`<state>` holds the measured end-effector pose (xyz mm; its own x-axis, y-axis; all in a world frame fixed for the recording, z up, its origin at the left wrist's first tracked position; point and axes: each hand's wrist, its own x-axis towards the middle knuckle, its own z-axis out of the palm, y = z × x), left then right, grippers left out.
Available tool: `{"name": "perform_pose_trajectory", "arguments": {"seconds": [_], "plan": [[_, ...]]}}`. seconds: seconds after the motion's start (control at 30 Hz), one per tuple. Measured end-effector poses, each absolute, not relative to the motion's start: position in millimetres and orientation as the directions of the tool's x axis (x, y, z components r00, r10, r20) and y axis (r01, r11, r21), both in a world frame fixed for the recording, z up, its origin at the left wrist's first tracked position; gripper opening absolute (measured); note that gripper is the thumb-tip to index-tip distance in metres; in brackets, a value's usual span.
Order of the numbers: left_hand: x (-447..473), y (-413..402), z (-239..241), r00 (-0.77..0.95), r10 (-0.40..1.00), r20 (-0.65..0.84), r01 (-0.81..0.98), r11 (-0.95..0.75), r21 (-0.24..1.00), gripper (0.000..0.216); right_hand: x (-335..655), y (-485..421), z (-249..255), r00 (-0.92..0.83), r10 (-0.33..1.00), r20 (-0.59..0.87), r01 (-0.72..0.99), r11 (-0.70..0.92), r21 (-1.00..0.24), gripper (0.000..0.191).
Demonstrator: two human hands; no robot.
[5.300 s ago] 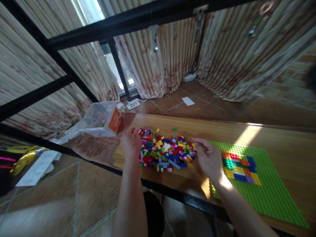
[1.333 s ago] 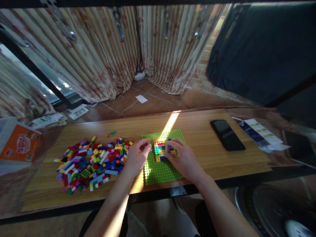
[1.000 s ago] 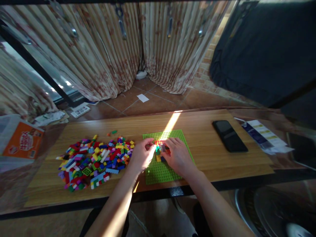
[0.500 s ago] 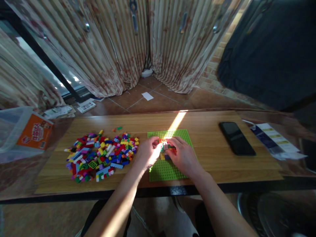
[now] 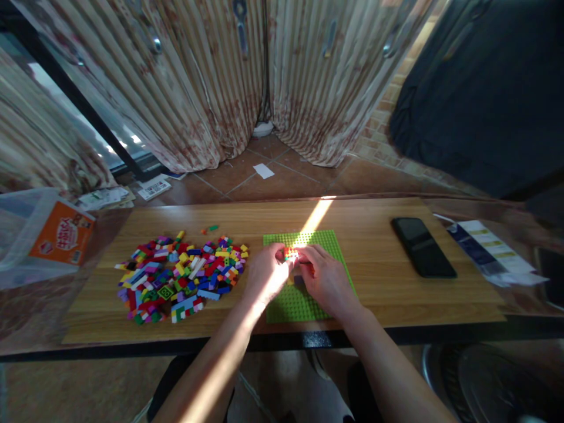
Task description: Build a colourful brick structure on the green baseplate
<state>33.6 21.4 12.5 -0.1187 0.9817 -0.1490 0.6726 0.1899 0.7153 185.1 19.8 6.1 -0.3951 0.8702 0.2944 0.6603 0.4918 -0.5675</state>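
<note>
Both hands meet over the green baseplate [image 5: 324,244], which lies flat near the middle of the wooden surface [image 5: 370,220], close to its near edge.

My left hand [image 5: 263,276] comes in from the left, fingers [image 5: 278,262] curled with the tips closed against the left side of the small brick build [image 5: 291,255]. My right hand [image 5: 326,281] comes in from the right, fingers bent over the build, tips clamped on its top and right side. The build is gripped between the two hands and sits on the far half of the baseplate. Only a sliver of red, yellow and white shows between my fingertips; the rest is covered by the right hand. I cannot tell whether a single brick is pinched apart from the build.

A sun stripe [image 5: 318,212] crosses the surface and falls on the build and my left wrist.

Loose brick pile [image 5: 183,277], mixed colours, just left of the baseplate and clear of my left hand.

Black phone [image 5: 423,255] to the right, face up, well apart from the baseplate. A printed leaflet [image 5: 489,249] lies beyond it.

A clear plastic box with an orange label [image 5: 61,233] sits off the left end.
</note>
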Motion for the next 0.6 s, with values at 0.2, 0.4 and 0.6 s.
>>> {"name": "perform_pose_trajectory", "arguments": {"seconds": [0.2,0.4,0.6], "plan": [[39.9,24.6,17.6,-0.187,0.964,-0.191,0.689,0.267,0.673,0.028,184.9,18.6,6.2,-0.386,0.873,0.298,0.671,0.487,-0.559,0.031],[37.7,32.6,11.9,-0.205,0.955,-0.214,0.681,0.296,0.670,0.027,181.8,14.4,6.9,-0.384,0.875,0.295,0.693,0.485,-0.533,0.034],[34.1,35.4,8.3,-0.203,0.955,-0.218,0.681,0.298,0.669,0.036,181.1,17.0,5.0,-0.342,0.877,0.338,0.670,0.480,-0.566,0.032]]}}
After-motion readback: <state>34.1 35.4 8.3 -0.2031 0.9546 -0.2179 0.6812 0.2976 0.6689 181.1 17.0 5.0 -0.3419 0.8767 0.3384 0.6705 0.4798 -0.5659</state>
